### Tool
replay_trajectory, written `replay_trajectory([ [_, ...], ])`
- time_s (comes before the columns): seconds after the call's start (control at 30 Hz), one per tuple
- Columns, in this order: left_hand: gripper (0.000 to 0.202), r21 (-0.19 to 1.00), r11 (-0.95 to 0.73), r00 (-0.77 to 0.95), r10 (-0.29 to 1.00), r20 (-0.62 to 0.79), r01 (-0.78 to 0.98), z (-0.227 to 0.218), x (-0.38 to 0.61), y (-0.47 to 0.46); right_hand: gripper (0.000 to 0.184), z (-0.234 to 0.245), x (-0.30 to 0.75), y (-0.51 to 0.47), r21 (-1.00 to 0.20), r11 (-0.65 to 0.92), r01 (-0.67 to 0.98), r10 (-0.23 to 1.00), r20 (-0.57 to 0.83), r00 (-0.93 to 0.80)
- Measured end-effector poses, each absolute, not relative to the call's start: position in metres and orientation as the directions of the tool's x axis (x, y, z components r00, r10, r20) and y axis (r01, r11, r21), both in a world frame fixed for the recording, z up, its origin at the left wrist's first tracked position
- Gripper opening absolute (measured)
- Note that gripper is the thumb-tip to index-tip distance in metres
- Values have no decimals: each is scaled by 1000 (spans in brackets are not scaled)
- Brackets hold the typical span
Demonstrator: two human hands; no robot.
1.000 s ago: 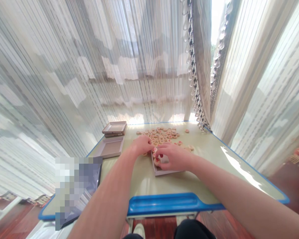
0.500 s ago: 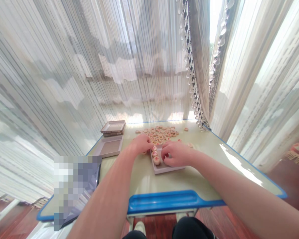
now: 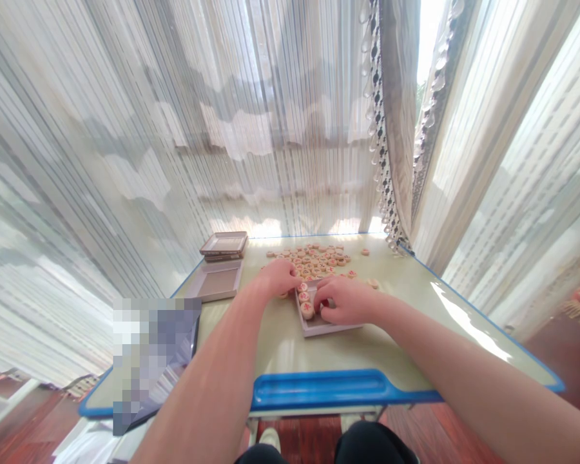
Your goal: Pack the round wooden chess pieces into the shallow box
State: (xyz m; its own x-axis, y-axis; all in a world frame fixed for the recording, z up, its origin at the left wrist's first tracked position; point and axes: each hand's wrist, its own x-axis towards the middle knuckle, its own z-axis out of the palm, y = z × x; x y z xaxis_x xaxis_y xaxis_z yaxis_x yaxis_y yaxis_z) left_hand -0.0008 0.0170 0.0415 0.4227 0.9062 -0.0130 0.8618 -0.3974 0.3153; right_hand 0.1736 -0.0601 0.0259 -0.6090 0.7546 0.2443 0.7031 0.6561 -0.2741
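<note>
Shallow tray (image 3: 336, 330) noted on the bench (image 3: 275, 348), directly in front of the person. Three round pieces (image 3: 307, 311) with red markings lie flat inside it, in single file along the left wall; the axis of the row runs away from the person. The right hand (image 3: 344, 299) is over the tray, to the right of this row, and is the nearer hand to the closest piece, just beside it. The left hand (image 3: 281, 277) is at the far left corner, beside the farthest piece. A loose spread of pieces (image 3: 316, 260) lies beyond the tray, ahead of both hands.

Condition of right hand: fingers curled, tips down inside the tray; whether a piece is gripped there cannot be told. Condition of left hand: fingers bent, tips at the tray's corner, apparently touching it; any grasp cannot be confirmed. Tray's own long axis: undetermined, right side largely covered
</note>
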Motion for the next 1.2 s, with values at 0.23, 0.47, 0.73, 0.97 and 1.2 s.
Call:
replay_trajectory([
  [0.23, 11, 316, -412, 434, 901, -1, 855, 40, -1, 19, 9, 27, 169, -63, -277, 651, 706, 752, 362, -551],
  [0.47, 11, 317, -405, 431, 902, -13, 857, 41, 0, 18, 7, 21, 165, -60, -321, 721, 614, 689, 418, -592],
  [0.73, 13, 309, -418, 440, 898, -1, 854, 41, -1, 18, 12, 24, 169, -59, -362, 652, 666, 756, 375, -536],
  [0.97, 12, 322, -376, 407, 913, -30, 869, 43, 1, 16, 15, 26, 172, -59, -372, 640, 673, 768, 343, -540],
  [1.2, 14, 295, -404, 430, 903, -25, 866, 43, 0, 17, 12, 24, 166, -63, -373, 697, 613, 717, 379, -585],
])
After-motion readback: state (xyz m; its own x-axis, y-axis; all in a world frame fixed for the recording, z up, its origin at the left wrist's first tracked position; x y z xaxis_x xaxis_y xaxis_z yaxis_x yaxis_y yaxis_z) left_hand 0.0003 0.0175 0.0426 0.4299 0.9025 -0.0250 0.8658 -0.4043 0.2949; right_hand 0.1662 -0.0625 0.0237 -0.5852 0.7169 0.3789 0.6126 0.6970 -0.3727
